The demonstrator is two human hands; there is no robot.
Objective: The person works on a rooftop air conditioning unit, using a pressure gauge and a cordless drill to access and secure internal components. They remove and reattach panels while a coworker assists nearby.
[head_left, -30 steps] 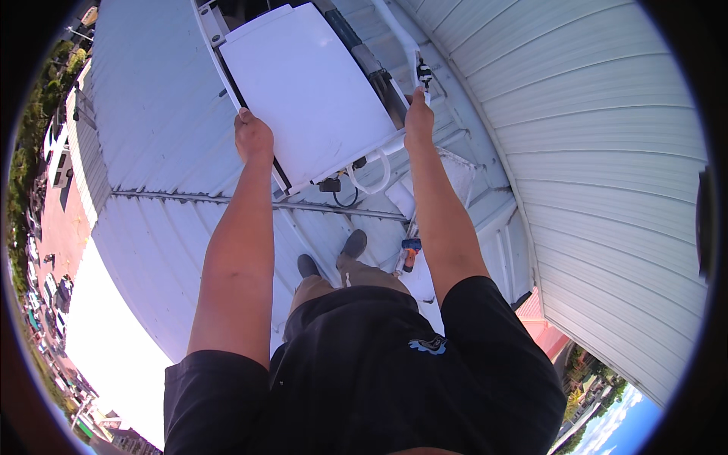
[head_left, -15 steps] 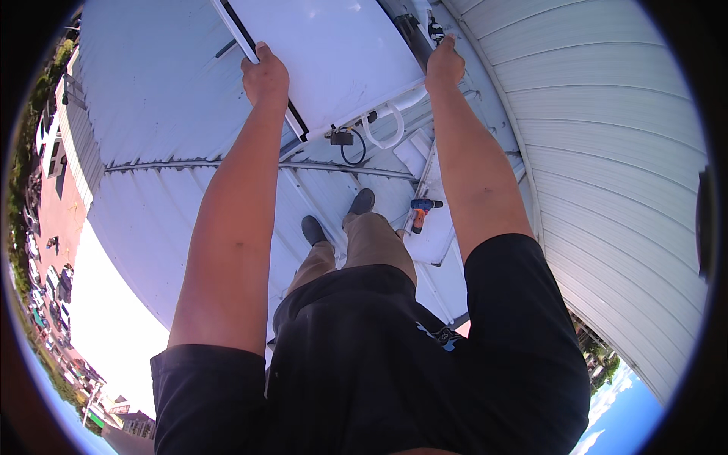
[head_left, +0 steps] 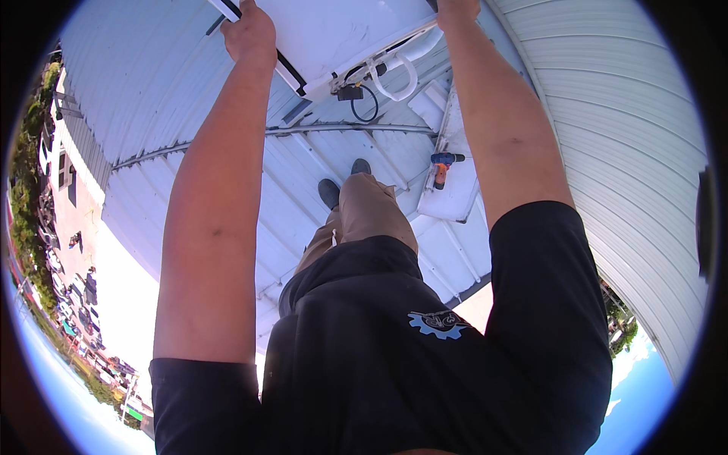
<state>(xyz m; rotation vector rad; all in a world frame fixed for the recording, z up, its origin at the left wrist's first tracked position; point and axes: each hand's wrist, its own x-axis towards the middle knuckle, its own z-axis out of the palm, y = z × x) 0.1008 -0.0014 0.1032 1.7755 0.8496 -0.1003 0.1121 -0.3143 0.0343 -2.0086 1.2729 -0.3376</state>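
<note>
A wide white panel [head_left: 353, 34] with black strips along its left side is at the top of the head view. My left hand [head_left: 252, 34] is closed around its left edge. Up at the picture's top, my right hand [head_left: 458, 10] is closed at the panel's right edge; its fingertips are partly cut off. Below the panel's near edge hang a small black box [head_left: 349, 92] with a looped black cable [head_left: 373, 114] and a curved white hose [head_left: 400, 85].
An orange and blue cordless drill [head_left: 442, 168] lies on a flat white piece [head_left: 447, 201] right of my boots [head_left: 329, 193]. Underfoot is a ribbed metal roof [head_left: 303, 163]. A ribbed white wall [head_left: 629, 144] rises at right. Far below on the left is a yard [head_left: 80, 216] with vehicles.
Both hands and the panel sit higher in the picture. The drill, roof seam and boots have shifted too, as the view has tilted. Both hands remain at the panel's sides.
</note>
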